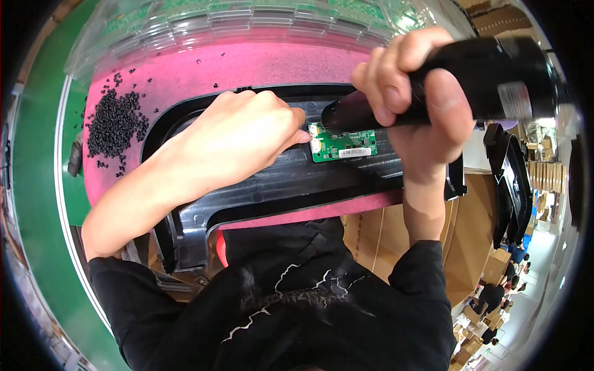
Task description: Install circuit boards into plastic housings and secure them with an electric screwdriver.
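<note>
A black cordless screwdriver (pixel 482 77) is gripped in my right hand (pixel 427 102), its fingers and thumb wrapped round the body. The tool slants down to the left, and its nose end is over the upper part of a green circuit board (pixel 334 147). That board carries white connectors on its left side and a white label, and sits in a long black plastic housing (pixel 266 191). My left hand (pixel 250 130) rests over the housing with its fingers curled closed. Its thumb and forefinger tips meet at the board's left edge; what they pinch, if anything, is hidden.
A heap of small black screws (pixel 114 123) lies on the pink mat (pixel 185 68), left of the housing. Clear plastic trays (pixel 235 25) with green boards line the back. Another black housing (pixel 510 185) stands at right, near cardboard boxes (pixel 473 229). Several people are farther off.
</note>
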`<state>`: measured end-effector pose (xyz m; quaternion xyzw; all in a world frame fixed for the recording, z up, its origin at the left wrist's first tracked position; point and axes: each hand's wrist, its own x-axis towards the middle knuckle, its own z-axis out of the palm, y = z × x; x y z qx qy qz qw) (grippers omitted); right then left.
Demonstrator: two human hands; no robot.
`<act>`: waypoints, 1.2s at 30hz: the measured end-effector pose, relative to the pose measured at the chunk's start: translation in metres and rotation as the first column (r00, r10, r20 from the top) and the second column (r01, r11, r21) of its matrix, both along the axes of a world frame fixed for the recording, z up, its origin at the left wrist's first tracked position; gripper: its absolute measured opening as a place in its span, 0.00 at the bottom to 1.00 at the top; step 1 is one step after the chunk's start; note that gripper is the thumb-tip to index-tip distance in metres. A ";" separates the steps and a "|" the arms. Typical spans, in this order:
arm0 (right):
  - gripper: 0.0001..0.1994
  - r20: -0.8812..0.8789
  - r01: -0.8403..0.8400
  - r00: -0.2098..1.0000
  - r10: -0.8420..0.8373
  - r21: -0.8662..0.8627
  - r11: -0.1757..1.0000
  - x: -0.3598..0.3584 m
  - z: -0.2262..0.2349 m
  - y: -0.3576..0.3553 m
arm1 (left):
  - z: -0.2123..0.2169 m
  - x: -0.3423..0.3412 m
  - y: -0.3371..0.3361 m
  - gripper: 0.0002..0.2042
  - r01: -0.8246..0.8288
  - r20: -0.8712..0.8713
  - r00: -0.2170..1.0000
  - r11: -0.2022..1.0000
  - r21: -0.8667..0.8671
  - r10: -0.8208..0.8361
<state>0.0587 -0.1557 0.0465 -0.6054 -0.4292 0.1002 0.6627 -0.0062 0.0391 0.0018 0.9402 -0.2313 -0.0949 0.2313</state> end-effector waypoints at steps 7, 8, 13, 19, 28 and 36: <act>0.16 -0.040 -0.053 0.998 0.053 0.011 0.999 0.004 -0.005 0.013 | -0.001 -0.003 0.004 0.10 0.004 0.063 0.998 0.995 -0.101 0.002; 0.17 -0.038 -0.077 0.996 0.079 0.052 0.996 0.004 -0.007 0.012 | 0.000 -0.003 0.005 0.09 0.022 0.087 0.996 0.989 -0.143 -0.010; 0.20 -0.013 -0.070 0.997 0.070 0.015 0.997 -0.001 -0.004 0.008 | 0.001 -0.003 0.004 0.09 0.011 0.078 0.997 0.987 -0.163 0.002; 0.21 -0.114 -0.077 0.987 0.113 0.281 0.957 -0.006 -0.011 0.000 | -0.003 -0.001 0.006 0.10 -0.005 0.100 0.995 0.985 -0.175 0.022; 0.19 -0.221 -0.066 0.947 0.235 0.580 0.812 -0.012 -0.001 -0.019 | -0.006 0.007 0.004 0.09 0.162 0.215 0.974 0.869 -0.468 -0.066; 0.19 -0.170 -0.110 0.948 0.270 0.619 0.778 -0.017 -0.004 -0.023 | -0.003 0.006 0.004 0.12 0.112 0.103 0.992 0.866 -0.487 -0.070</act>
